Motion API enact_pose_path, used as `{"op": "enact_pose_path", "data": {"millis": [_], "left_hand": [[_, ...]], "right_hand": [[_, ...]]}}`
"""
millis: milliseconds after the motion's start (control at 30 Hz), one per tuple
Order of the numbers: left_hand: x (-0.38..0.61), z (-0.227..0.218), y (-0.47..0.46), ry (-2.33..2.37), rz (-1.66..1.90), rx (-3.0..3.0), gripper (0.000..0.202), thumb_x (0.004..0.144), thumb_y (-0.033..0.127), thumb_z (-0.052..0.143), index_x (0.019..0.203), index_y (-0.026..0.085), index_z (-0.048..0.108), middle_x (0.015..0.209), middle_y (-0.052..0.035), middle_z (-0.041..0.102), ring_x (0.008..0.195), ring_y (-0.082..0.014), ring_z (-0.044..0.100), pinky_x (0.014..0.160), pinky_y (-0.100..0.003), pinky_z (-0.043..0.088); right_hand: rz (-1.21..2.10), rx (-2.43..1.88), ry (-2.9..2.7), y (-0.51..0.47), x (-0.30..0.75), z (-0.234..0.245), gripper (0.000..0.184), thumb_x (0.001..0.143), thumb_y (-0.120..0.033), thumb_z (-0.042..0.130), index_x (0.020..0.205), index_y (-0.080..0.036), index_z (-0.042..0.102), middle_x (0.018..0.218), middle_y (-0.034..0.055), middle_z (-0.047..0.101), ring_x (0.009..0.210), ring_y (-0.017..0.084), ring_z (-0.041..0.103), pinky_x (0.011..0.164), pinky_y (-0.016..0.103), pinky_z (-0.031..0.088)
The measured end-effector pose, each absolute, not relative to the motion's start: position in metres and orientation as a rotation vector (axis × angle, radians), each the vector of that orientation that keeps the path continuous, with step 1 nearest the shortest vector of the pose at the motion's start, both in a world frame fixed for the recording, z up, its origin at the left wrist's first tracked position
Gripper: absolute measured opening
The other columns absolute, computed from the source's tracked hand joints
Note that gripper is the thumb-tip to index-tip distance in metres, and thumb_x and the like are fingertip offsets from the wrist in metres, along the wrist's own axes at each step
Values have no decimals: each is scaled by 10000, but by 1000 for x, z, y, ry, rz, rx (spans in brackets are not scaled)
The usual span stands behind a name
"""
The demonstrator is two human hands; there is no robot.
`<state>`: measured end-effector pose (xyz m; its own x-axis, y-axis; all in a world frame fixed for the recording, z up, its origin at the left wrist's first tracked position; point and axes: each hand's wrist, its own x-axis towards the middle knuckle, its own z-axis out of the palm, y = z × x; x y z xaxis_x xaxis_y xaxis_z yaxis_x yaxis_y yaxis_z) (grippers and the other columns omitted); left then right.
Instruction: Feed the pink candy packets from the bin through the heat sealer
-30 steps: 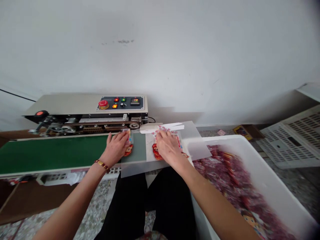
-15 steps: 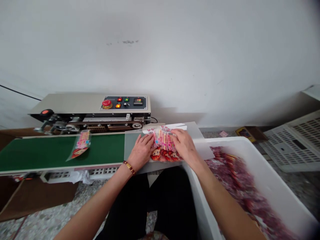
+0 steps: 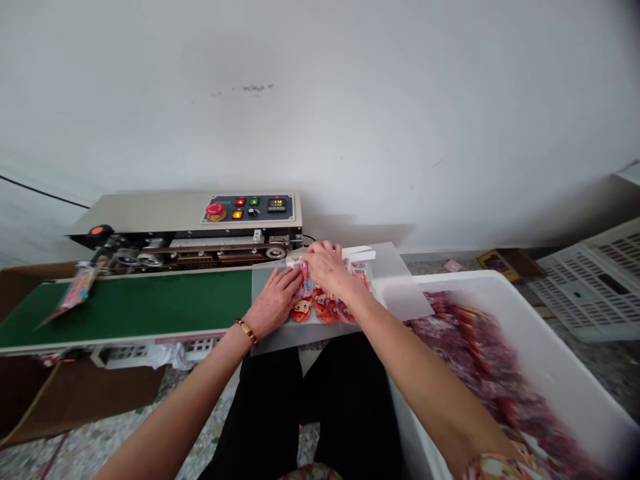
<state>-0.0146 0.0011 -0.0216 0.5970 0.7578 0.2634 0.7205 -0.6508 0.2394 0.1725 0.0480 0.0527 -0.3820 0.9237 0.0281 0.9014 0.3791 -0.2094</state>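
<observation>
My left hand [image 3: 274, 299] holds the left side of a snack packet [image 3: 301, 309], a clear bag with pink and yellow print and a red-haired cartoon face. Its fingers are close together over the packet's edge. My right hand [image 3: 330, 268] bends its fingers at the top of that packet, fingertips partly hidden. Beneath the right hand, several more such packets [image 3: 331, 311] overlap side by side on a translucent sheet [image 3: 390, 277]. This sheet adjoins the right end of the green conveyor belt [image 3: 175, 301].
Behind the belt stands a band sealer [image 3: 185, 212] with lit buttons and rollers. Another packet [image 3: 77, 290] is at the belt's left end, above a cardboard box [image 3: 100, 393]. On my right, a white foam box [image 3: 530, 333] contains many packets. Plastic crates [image 3: 590, 280] stand beyond it.
My right hand has moved left across the packets, and my left hand slightly left. The leftmost packet has separated from the others. The packet on the belt has travelled left.
</observation>
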Motion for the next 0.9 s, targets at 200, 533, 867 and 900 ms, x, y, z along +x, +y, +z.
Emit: {"op": "enact_pose_path", "data": {"millis": [200, 533, 867, 900], "left_hand": [[-17, -15, 6, 1246, 481, 2706, 473, 1025, 289, 448, 1471, 135, 482, 1518, -178, 522, 1450, -306, 445, 1237, -583, 316], [-53, -11, 17, 1274, 481, 2625, 467, 1028, 318, 408, 1455, 158, 511, 1534, -161, 514, 1447, -279, 458, 1229, -571, 316], [-34, 3, -4, 1428, 689, 2630, 388, 1010, 264, 425, 1349, 214, 606, 1396, -144, 642, 1351, -280, 564, 1229, -603, 296], [-16, 3, -7, 1326, 684, 2638, 402, 1017, 269, 416, 1379, 201, 576, 1425, -146, 620, 1372, -265, 546, 1225, -564, 331]], "right_hand": [[347, -1665, -2371, 55, 181, 41, 439, 891, -72, 445, 1133, -236, 773, 1349, 109, 625, 1182, 283, 520, 969, 456, 401], [253, -1776, -2317, -14, 258, 33, 435, 992, -222, 395, 1343, -234, 653, 1497, 94, 575, 1440, 338, 406, 1162, 626, 246], [454, -1775, -2332, -20, 235, 31, 527, 1008, -252, 365, 1523, -193, 462, 1630, 118, 397, 1518, 285, 320, 1204, 596, 250], [449, -1776, -2323, -21, 237, 31, 527, 1012, -260, 365, 1528, -201, 455, 1633, 116, 393, 1520, 280, 318, 1203, 598, 250]]}}
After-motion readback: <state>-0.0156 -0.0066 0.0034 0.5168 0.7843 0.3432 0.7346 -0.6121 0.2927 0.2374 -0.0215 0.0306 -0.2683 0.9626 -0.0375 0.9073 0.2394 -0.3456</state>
